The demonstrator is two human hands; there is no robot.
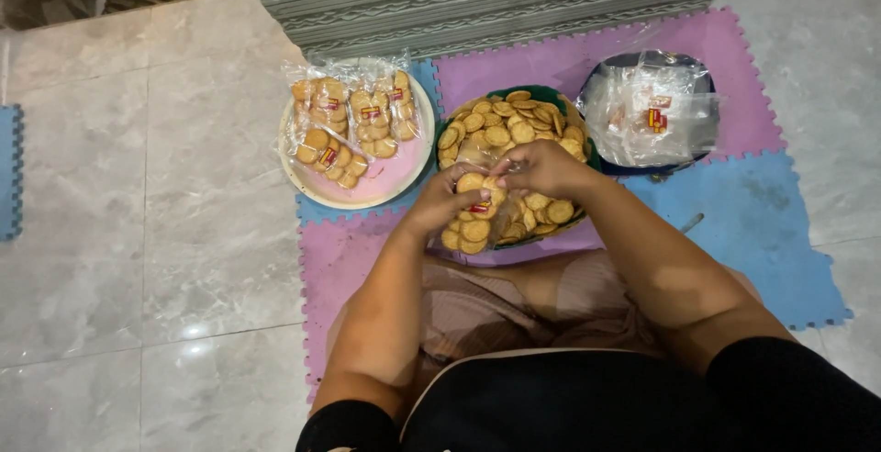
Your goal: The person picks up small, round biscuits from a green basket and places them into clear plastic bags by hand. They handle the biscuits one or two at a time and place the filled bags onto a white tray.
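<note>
1. Head view: the left hand (439, 202) and right hand (541, 167) both have their grip clamped on a clear bag of biscuits (475, 216), held just above the near rim of a green basket (551, 96) heaped with loose biscuits (510, 125).
2. Left of the basket, a pink plate (390, 181) carries filled bags (353, 122).
3. Right of it, empty bags (650, 112) lie in a dark tray (642, 169).
4. All sit on foam mats (762, 241) on the floor.
</note>
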